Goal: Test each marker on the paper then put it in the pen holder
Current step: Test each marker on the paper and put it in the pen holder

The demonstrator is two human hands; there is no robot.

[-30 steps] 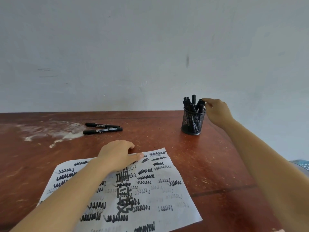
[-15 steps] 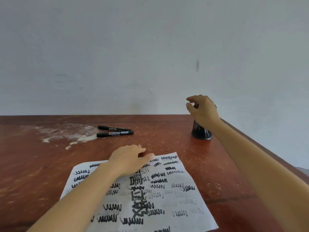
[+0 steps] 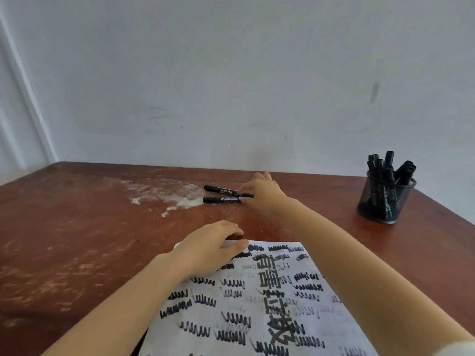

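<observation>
Two black markers lie side by side on the wooden table, the far marker (image 3: 222, 190) and the near marker (image 3: 221, 199). My right hand (image 3: 261, 191) is stretched out over their right ends, fingertips touching them; both markers still lie flat. My left hand (image 3: 209, 246) rests with relaxed fingers on the top left corner of the white paper (image 3: 259, 304), which is covered in black scribbles and large printed characters. A black mesh pen holder (image 3: 384, 201) with several black markers standing in it sits at the far right of the table.
A whitish smear (image 3: 164, 192) marks the table (image 3: 77, 240) just left of the two markers. The table's right edge runs close past the pen holder. A pale wall stands directly behind the table.
My right hand left the pen holder and swung left across the table to the two lying markers. The view turned left with it. My left hand stayed on the paper.
</observation>
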